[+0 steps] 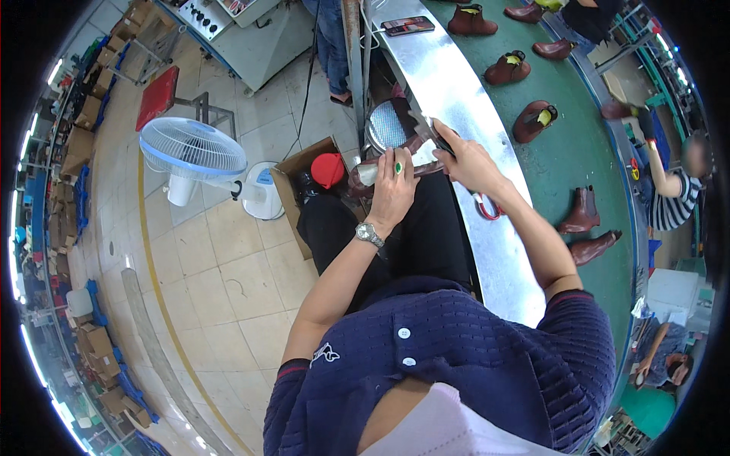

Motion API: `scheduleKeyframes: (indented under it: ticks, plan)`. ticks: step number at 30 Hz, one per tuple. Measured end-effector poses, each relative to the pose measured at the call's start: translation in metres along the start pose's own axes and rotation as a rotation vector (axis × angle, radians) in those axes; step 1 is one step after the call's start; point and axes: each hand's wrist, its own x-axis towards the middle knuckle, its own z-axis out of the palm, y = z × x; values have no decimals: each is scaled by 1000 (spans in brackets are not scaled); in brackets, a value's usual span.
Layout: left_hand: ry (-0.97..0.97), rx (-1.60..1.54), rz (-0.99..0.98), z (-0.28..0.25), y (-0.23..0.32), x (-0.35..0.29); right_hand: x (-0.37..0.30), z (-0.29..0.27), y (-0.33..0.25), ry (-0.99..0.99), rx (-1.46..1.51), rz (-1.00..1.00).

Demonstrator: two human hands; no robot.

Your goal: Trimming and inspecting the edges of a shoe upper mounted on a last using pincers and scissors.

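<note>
A glossy reddish-brown boot lies across my lap, with whitish patches showing on it. My left hand, a ring and a watch on it, has its fingers wrapped over the boot and holds it down. Just to the right, my right hand is closed around a tool with a dark handle and a greyish head. That tool is close above the boot's far end; its exact kind and whether it touches the boot are unclear. Red-handled scissors lie by my right forearm at the metal bench's edge.
A curved metal bench runs along my right, bearing a phone. Beyond it, a green conveyor carries several brown boots. To my left stand a cardboard box with a red round item and a fan. Other people work nearby.
</note>
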Motion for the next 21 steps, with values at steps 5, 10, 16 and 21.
scheduleKeyframes:
  ticks: [5, 10, 16, 21]
  plan:
    - [-4, 64, 25, 2, 4, 5, -4, 24, 4, 27, -302, -80]
    - [106, 27, -15, 4, -1, -3, -6, 8, -26, 66, -273, -152]
    - [-27, -238, -220, -15, 2, 15, -2, 26, -1, 21, -398, -147]
    - [-168, 13, -215, -32, -9, 3, -6, 11, -34, 67, -315, -215]
